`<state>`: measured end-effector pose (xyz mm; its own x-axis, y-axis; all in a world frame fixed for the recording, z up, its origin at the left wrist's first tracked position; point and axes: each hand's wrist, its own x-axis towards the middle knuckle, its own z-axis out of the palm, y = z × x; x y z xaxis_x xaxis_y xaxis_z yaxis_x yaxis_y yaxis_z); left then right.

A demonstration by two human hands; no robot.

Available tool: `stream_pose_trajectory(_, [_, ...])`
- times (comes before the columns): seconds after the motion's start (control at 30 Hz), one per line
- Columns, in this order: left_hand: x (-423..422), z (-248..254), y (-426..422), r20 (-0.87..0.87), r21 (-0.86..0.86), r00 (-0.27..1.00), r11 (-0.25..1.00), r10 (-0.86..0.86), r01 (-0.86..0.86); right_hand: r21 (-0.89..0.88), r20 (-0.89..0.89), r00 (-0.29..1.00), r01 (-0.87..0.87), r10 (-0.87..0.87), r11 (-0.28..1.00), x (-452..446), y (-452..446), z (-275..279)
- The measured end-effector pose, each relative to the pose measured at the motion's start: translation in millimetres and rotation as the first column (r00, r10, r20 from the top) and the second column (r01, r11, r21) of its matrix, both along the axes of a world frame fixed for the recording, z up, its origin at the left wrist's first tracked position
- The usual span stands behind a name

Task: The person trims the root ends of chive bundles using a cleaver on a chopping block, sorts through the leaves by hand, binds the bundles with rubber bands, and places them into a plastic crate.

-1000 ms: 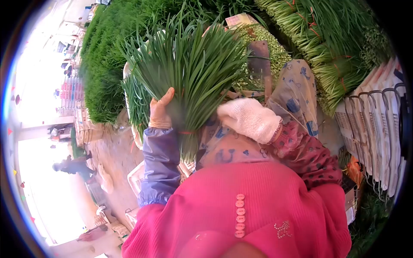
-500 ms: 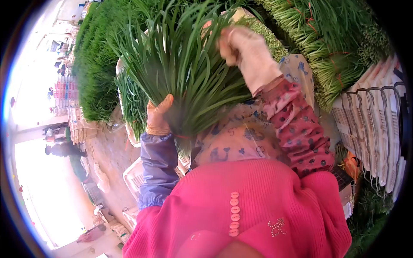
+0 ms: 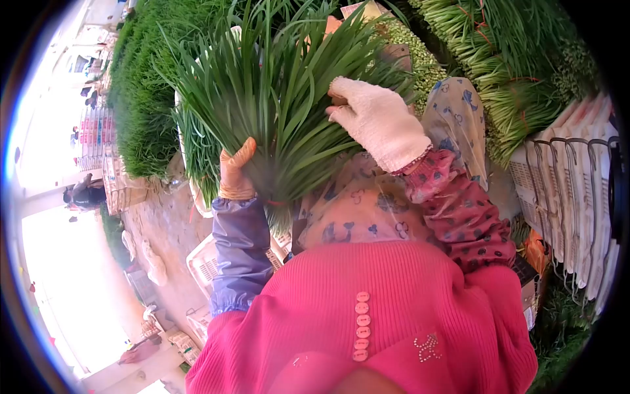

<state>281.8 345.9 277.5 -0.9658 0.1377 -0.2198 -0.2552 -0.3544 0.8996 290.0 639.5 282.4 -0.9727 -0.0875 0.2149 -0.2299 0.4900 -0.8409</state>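
Observation:
My left hand (image 3: 237, 172), in an orange-tan glove, is closed round the lower part of a large bunch of garlic chives (image 3: 282, 111). The long flat leaves fan upward and to both sides. A red band shows near the bunch's base, just right of that hand. Over the right side of the leaves is my right hand (image 3: 377, 118), in a whitish fabric glove. Its fingers are bent, with thumb and forefinger apart, and no leaf is clearly seen between them. A patterned see-through apron (image 3: 367, 210) lies over my lap beneath the bunch.
Behind the bunch stands a white basket (image 3: 186, 141) with more greens. Banded green bundles (image 3: 505, 85) are piled at upper right. Stacked white crates (image 3: 564, 171) stand at right. A dense green heap (image 3: 144, 92) fills the upper left. Another pale crate (image 3: 203, 262) sits beside my left sleeve.
My right hand has come down and toward me from the upper leaves, and its blur is gone. The chives spread wider to the right. My left hand keeps its hold almost in place.

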Motion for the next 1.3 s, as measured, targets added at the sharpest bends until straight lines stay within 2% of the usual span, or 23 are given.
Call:
stream_pose_trajectory(0.13, [6,9,13,0.000,-0.135,1.000,0.991,0.007,-0.007,0.412,0.025,0.994,-0.103,0.102,0.905,-10,-12,10])
stream_pose_trajectory(0.17, [5,10,11,-0.011,-0.135,1.000,0.991,0.000,-0.001,0.414,0.014,0.995,-0.092,0.094,0.906,-11,-13,7])
stream_pose_trajectory(0.23, [3,14,10,-0.055,-0.203,0.998,0.979,0.006,-0.017,0.068,-0.112,0.990,0.097,-0.089,0.993,-11,-12,12])
stream_pose_trajectory(0.3, [4,17,11,-0.089,-0.159,0.995,0.986,0.039,-0.053,0.084,-0.029,0.998,0.051,-0.049,0.995,-7,-6,17])
stream_pose_trajectory(0.33, [3,20,8,-0.096,-0.186,0.994,0.981,0.043,-0.060,0.158,-0.302,0.947,-0.063,0.109,0.985,-7,-10,16])
stream_pose_trajectory(0.37, [2,22,3,-0.100,-0.213,0.994,0.975,0.044,-0.065,0.257,-0.534,0.802,-0.148,0.268,0.955,-5,-14,16])
stream_pose_trajectory(0.43, [-1,21,0,-0.106,-0.229,0.994,0.971,0.041,-0.064,0.261,-0.517,0.812,-0.152,0.271,0.953,-2,-24,11])
stream_pose_trajectory(0.5, [-3,21,5,-0.219,-0.145,0.969,0.978,0.114,-0.148,0.377,0.031,0.979,-0.199,0.202,0.905,-13,-29,-8])
stream_pose_trajectory(0.53, [-2,20,9,-0.228,-0.206,0.961,0.957,0.157,-0.205,0.370,0.276,0.916,-0.382,0.293,0.847,-18,-24,-8])
stream_pose_trajectory(0.57, [2,21,13,-0.223,-0.213,0.963,0.956,0.151,-0.199,0.362,0.280,0.915,-0.381,0.291,0.851,-15,-24,-11])
stream_pose_trajectory(0.63, [14,22,20,-0.211,-0.417,0.976,0.899,0.049,-0.135,0.388,0.274,0.903,-0.419,0.331,0.821,-7,-24,-23])
stream_pose_trajectory(0.67, [18,16,15,-0.113,-0.551,0.993,0.833,-0.018,-0.047,0.396,0.262,0.917,-0.388,0.302,0.832,-3,-24,-32])
stream_pose_trajectory(0.7, [23,9,11,-0.009,-0.665,0.996,0.744,-0.088,0.060,0.472,0.499,0.786,-0.600,0.365,0.646,-14,-24,-44])
stream_pose_trajectory(0.73, [27,10,26,-0.086,-0.767,0.911,0.610,-0.403,0.198,0.496,0.474,0.808,-0.572,0.348,0.653,-11,-21,-48])
stream_pose_trajectory(0.8, [31,22,55,-0.111,-0.921,0.568,0.299,-0.816,0.251,0.527,0.459,0.832,-0.537,0.311,0.659,-4,-11,-54])
stream_pose_trajectory(0.83, [31,35,69,-0.083,-0.966,0.392,0.170,-0.916,0.193,0.536,0.438,0.852,-0.504,0.287,0.677,-3,-6,-57])
stream_pose_trajectory(0.9, [33,48,76,0.024,-0.981,0.371,0.050,-0.928,0.189,0.555,0.399,0.883,-0.448,0.248,0.701,-1,5,-61])
stream_pose_trajectory(0.97, [22,66,71,-0.111,-0.868,0.442,0.303,-0.890,0.392,0.574,0.365,0.912,-0.379,0.188,0.726,-1,17,-64])
stream_pose_trajectory(1.1, [-18,66,75,-0.104,-0.901,0.679,0.358,-0.727,0.245,0.629,0.292,0.956,-0.218,0.033,0.747,-7,42,-72])
stream_pose_trajectory(1.17, [-45,9,68,-0.161,-0.937,0.626,0.318,-0.763,0.147,0.653,0.258,0.964,-0.131,-0.057,0.746,-11,56,-75])
stream_pose_trajectory(1.23, [-60,-44,68,-0.097,-0.881,0.624,0.359,-0.775,0.308,0.675,0.218,0.963,-0.031,-0.159,0.737,-16,72,-77])
stream_pose_trajectory(1.27, [-56,-41,79,-0.097,-0.878,0.621,0.361,-0.778,0.315,0.679,0.193,0.958,0.027,-0.214,0.734,-18,81,-76])
stream_pose_trajectory(1.3, [-50,-34,96,0.063,-0.724,0.725,0.469,-0.686,0.507,0.678,0.165,0.948,0.092,-0.272,0.729,-19,91,-75])
